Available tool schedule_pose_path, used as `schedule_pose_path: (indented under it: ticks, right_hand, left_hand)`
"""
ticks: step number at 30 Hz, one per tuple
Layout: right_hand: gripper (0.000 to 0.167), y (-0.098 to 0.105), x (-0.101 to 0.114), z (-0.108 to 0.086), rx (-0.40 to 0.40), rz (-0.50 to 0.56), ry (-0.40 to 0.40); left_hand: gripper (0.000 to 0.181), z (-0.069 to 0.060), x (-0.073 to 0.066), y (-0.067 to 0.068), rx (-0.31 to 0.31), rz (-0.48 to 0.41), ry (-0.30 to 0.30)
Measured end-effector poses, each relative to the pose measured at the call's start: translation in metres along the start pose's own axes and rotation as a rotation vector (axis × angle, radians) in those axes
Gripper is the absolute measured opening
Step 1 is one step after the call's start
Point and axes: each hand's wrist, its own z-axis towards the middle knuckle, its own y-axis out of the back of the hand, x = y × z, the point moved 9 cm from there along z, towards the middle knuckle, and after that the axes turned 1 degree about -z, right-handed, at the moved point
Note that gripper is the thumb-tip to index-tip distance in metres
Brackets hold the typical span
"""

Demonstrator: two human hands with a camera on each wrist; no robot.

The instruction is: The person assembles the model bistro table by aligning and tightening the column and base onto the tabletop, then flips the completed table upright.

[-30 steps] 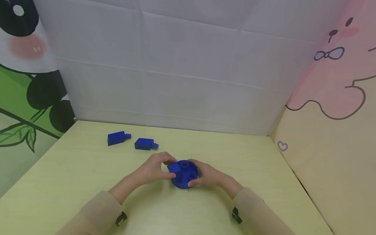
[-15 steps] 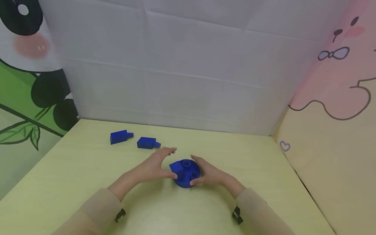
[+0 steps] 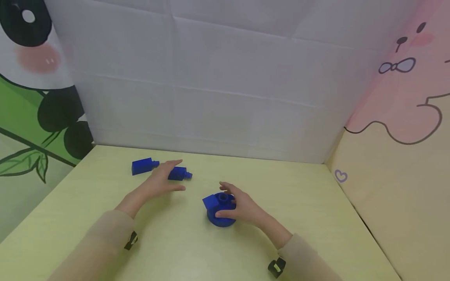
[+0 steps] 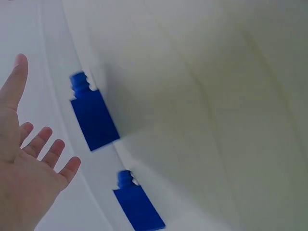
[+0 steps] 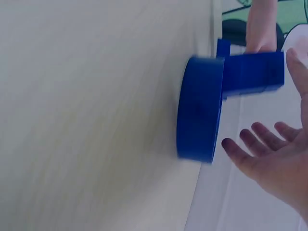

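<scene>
A blue round base point(image 3: 221, 223) with raised ring sockets sits on the table, one blue rectangular block point(image 3: 211, 201) standing upright on its left side. Over the base's right part hovers my right hand point(image 3: 245, 207), fingers spread and apart from it in the right wrist view, hiding part of its top. Two more blue blocks with ridged, screw-like necks lie at the back left. My left hand point(image 3: 157, 183) is beside the nearer block point(image 3: 179, 174), thumb and fingers spread, and covers its left end in the head view. Left of that hand lies the farther block point(image 3: 141, 166).
The pale yellow table point(image 3: 281, 183) ends at a white sheet wall point(image 3: 225, 97) behind. A side panel with a pink cartoon point(image 3: 404, 101) stands on the right, and a green panda print point(image 3: 21, 105) on the left.
My left hand has let go of the upright block and moved left and back to the loose blocks. My right hand has loosened from the base's rim and shifted over its top.
</scene>
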Motion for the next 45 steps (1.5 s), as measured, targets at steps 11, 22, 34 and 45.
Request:
schedule_pose_path:
  ticks: [11,22,34,45]
  right_hand:
    - [0.075,-0.022,0.019,-0.004,-0.249,0.081,-0.105]
    - [0.052,-0.024,0.021,-0.004,-0.424,0.129,-0.211]
    - [0.044,-0.018,0.020,-0.007,-0.369,0.117,-0.195]
    - [0.038,-0.002,0.005,-0.010,-0.251,0.065,-0.118]
  left_hand:
    - [0.083,0.014,0.049,0.005,0.019,-0.098,0.094]
    - [0.058,0.023,0.073,-0.004,0.034,-0.135,0.145]
    - [0.041,0.025,0.074,0.001,0.024,-0.077,0.125]
    - [0.042,0.019,0.068,0.008,0.042,-0.077,0.140]
